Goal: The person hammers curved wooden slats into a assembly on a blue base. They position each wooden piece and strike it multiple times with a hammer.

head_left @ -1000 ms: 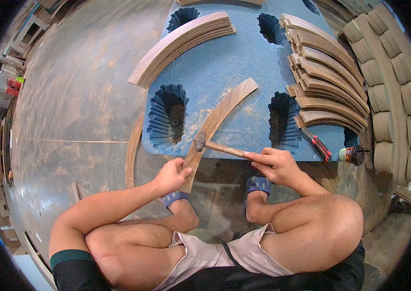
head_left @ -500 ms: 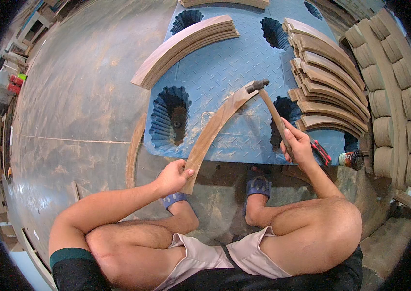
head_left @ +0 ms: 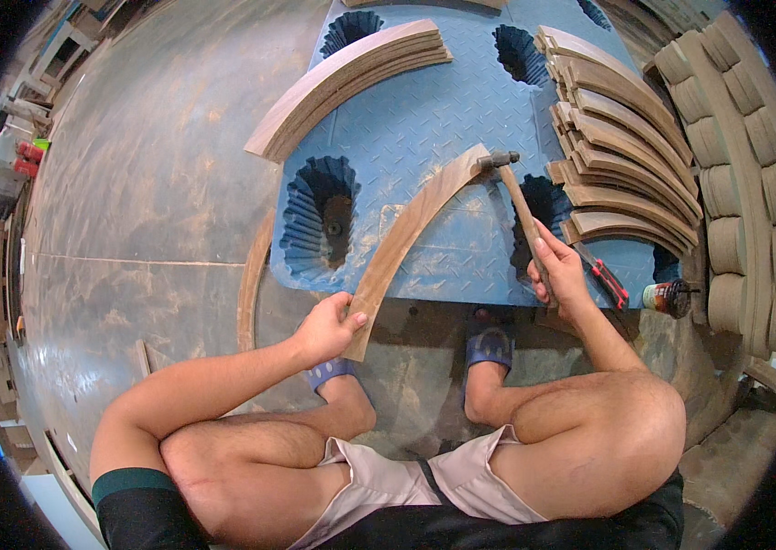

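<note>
My left hand [head_left: 328, 327] is closed around the near end of a curved wooden strip [head_left: 413, 218]. That strip slants away over the blue plastic pallet [head_left: 443, 110], its far end above the ribbed surface. In my right hand [head_left: 560, 273] is a hammer [head_left: 521, 197], gripped by its wooden handle. The dark hammer head lies at the far right edge of the strip's end; whether it touches the wood I cannot tell. Some pale dust is scattered on the pallet beside the strip.
A stack of curved strips [head_left: 342, 82] overhangs the pallet's left edge. More strips [head_left: 631, 151] are piled on the right. Close to my right hand lie a red-and-black handled tool [head_left: 610, 282] and a jar [head_left: 665, 298]. Deep ribbed holes [head_left: 322, 225] open in the pallet. Another strip [head_left: 254, 289] leans at left.
The hammer head has shifted slightly right across the strip's far end. My left hand keeps its hold, and the whole view has moved a little.
</note>
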Available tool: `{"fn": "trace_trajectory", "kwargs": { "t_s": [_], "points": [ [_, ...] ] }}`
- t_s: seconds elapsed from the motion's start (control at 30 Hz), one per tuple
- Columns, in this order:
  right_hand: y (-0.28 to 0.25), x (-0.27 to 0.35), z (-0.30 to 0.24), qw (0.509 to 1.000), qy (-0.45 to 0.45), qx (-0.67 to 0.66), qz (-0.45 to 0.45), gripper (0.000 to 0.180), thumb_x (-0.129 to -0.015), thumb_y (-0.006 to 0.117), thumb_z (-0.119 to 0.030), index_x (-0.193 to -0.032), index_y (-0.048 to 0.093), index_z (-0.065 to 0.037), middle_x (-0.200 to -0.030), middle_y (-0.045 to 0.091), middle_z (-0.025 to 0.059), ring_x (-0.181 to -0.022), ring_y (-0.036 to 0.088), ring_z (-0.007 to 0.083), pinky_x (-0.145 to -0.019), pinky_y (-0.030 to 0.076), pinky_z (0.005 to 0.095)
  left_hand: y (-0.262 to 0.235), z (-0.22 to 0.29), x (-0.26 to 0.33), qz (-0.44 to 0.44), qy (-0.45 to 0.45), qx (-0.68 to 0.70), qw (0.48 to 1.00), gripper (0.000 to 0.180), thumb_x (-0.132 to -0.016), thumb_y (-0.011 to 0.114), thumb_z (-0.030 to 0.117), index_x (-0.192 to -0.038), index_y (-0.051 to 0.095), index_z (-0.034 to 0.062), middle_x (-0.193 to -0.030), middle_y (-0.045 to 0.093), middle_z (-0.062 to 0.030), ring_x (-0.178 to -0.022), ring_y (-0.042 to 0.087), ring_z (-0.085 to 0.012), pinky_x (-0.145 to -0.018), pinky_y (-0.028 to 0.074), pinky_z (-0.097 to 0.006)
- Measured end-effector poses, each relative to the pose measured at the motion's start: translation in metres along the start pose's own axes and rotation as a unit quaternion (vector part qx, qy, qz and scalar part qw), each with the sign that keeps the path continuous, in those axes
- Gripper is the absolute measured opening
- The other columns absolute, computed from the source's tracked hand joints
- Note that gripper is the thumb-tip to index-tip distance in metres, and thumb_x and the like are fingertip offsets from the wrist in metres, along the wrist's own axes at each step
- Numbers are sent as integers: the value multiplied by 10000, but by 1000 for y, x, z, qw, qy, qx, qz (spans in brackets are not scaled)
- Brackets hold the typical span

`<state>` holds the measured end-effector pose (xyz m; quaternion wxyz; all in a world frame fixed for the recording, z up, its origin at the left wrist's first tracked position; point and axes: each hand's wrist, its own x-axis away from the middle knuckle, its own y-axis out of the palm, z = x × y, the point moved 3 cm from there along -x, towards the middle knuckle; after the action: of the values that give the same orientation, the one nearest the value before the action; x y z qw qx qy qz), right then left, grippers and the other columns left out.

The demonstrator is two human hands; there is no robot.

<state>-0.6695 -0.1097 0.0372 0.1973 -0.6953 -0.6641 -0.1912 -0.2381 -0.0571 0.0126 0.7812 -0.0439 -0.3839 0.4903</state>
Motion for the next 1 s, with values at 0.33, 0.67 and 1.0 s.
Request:
{"fn": "trace_trajectory", "kwargs": {
  "t_s": [0.33, 0.67, 1.0],
  "points": [
    [38, 51, 10, 973, 29, 97, -205, 512, -1172, 623, -310, -1674, 560, -228, -687, 618, -8, -492, 519, 64, -446, 406, 240, -3, -3, -3, -2, 7, 28, 1000, 317, -1087, 734, 267, -1205, 718, -27, -914, 736, -117, -860, 682, -178, -784, 563, -426],
    [4, -1, -17, 999, -28, 33, 5, 554, -1169, 627, -357, -1700, 516, -247, -704, 586, -6, -470, 497, 78, -410, 377, 254, -2, 4, -6, -21, -47, 2, 999, 369, -1071, 740, 296, -1258, 727, -22, -1012, 790, -219, -938, 767, -308, -877, 581, -461],
    [55, 52, 5, 912, -271, 265, -155, 473, -1041, 761, -101, -1508, 732, -170, -819, 657, 29, -715, 613, 189, -673, 524, 325, -3, 8, -2, -22, -42, 11, 999, 363, -1075, 737, 289, -1257, 715, -25, -1011, 786, -217, -955, 760, -292, -882, 578, -452]
  ]
}}
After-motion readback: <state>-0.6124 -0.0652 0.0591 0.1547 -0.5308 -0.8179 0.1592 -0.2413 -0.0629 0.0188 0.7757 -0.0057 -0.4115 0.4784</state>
